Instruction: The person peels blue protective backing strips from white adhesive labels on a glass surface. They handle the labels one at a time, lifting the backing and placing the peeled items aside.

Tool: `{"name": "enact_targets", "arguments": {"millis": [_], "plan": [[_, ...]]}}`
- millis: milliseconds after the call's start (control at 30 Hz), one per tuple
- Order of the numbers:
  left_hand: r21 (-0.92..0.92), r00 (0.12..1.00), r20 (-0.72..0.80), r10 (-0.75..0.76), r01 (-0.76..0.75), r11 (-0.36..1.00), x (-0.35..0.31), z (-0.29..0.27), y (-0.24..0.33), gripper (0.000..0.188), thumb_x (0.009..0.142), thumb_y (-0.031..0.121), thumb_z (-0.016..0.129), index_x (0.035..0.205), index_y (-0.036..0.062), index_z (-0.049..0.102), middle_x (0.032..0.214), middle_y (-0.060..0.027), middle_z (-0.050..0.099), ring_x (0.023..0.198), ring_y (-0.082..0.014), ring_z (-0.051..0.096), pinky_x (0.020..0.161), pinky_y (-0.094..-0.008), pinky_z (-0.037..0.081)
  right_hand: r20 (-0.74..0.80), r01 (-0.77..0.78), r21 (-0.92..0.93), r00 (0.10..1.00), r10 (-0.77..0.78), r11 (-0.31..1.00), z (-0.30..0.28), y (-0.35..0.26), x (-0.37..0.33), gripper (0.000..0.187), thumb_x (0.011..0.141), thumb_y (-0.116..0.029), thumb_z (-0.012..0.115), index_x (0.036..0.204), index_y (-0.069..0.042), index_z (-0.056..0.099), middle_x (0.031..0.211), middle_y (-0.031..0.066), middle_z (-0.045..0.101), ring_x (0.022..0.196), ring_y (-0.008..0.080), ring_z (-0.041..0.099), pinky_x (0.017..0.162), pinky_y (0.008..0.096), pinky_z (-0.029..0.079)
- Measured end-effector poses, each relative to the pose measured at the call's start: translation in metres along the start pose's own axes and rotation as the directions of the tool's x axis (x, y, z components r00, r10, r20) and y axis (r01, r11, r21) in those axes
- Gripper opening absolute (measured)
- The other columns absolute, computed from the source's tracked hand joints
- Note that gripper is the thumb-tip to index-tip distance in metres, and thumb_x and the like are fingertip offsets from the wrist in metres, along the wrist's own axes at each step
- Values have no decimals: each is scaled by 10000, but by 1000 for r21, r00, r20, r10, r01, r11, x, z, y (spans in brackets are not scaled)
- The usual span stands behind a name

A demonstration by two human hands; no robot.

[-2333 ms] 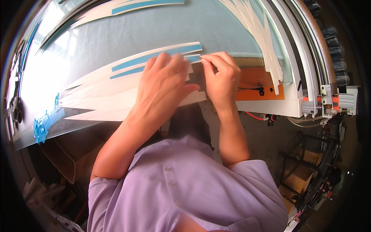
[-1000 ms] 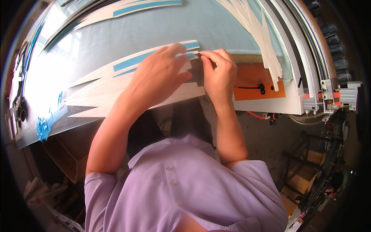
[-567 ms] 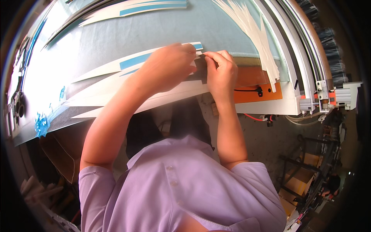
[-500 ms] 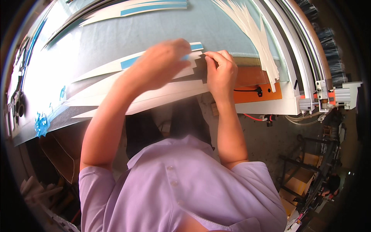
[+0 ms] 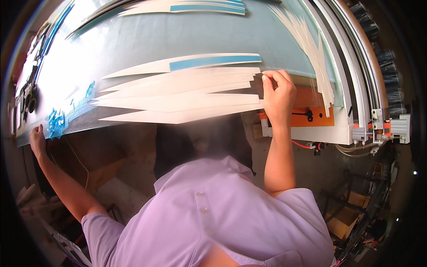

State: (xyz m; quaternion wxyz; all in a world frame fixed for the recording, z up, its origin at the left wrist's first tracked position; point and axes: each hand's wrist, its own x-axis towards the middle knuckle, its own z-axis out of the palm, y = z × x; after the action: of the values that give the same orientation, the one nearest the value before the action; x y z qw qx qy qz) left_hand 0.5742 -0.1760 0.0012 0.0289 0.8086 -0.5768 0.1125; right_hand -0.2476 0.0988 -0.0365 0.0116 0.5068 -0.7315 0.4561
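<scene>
Long white pointed strips point(image 5: 178, 101) lie fanned out on the table, their blunt ends toward my right hand. One strip at the far side of this group carries a blue band point(image 5: 215, 62). My right hand point(image 5: 280, 95) is closed, with thumb and forefinger pinched at the end of a white strip point(image 5: 240, 70). Out at the far left, my left hand point(image 5: 38, 140) is at the table's front edge, fingertips together; what they hold, if anything, is too small to tell. Beside it lie crumpled blue film scraps point(image 5: 56, 122).
More blue-banded white strips point(image 5: 195, 7) lie at the back. A bundle of thin white strips point(image 5: 311, 53) lies at the right, near an orange plate point(image 5: 311, 116) and a metal rail frame point(image 5: 377, 113). Boxes point(image 5: 349, 213) stand at lower right.
My left hand has swung from above the strips to the far left table edge, by the blue scraps. My right hand keeps its pinch at the strip ends. The whole view has shifted.
</scene>
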Motion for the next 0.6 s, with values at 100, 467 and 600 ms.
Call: {"name": "enact_targets", "arguments": {"millis": [100, 467, 600], "plan": [[104, 952, -296, 74, -45, 994, -68, -40, 75, 367, 1061, 401, 632, 1068, 49, 733, 1087, -153, 744, 992, -348, 717, 832, -489, 524, 60, -55, 71, 997, 51, 996, -10, -12, -6, 48, 925, 11, 695, 954, 21, 732, 916, 105, 711, 813, 250, 669, 714, 362, 521], [-470, 233, -314, 921, -880, 62, -358, -136, 553, 520, 949, 225, 761, 1402, 5, 632, 1398, -110, 613, 1299, -315, 558, 1079, -436, 496, -104, -112, 12, 988, 113, 994, -6, 3, 30, 77, 902, 17, 742, 976, 14, 763, 880, 128, 727, 718, 265, 681, 668, 352, 536], [-466, 200, -227, 953, -882, 74, -369, -135, 572, 516, 919, 229, 785, 1343, -21, 627, 1344, -82, 611, 1194, -303, 581, 992, -428, 504, -95, -88, -30, 992, 85, 996, -2, 4, 33, 81, 876, 3, 741, 948, -12, 775, 894, 121, 733, 768, 320, 697, 688, 396, 547]]}}
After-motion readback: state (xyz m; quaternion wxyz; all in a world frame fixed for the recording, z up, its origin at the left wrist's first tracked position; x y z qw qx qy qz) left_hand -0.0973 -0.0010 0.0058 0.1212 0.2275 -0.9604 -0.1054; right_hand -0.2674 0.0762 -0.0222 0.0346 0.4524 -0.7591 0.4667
